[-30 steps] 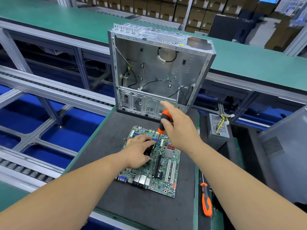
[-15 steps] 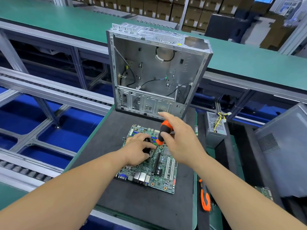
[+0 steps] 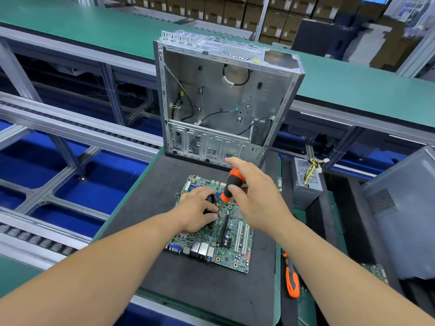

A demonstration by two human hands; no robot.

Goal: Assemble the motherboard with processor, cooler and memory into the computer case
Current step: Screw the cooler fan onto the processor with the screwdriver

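An open case (image 3: 226,102) stands upright at the far end of a dark mat (image 3: 150,184) on the tabletop (image 3: 277,302). The motherboard (image 3: 235,252) lies flat on the mat just before it. The right hand (image 3: 256,198) has its fingers curled round a screwdriver (image 3: 231,184), tip down by the cooler (image 3: 211,201). The left hand (image 3: 195,212) rests on the cooler, fingers curled over it. A second screwdriver (image 3: 292,278) lies to the right.

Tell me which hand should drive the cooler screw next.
Right. The right hand already grips the screwdriver, its tip down beside the cooler, which the left hand steadies on the motherboard.
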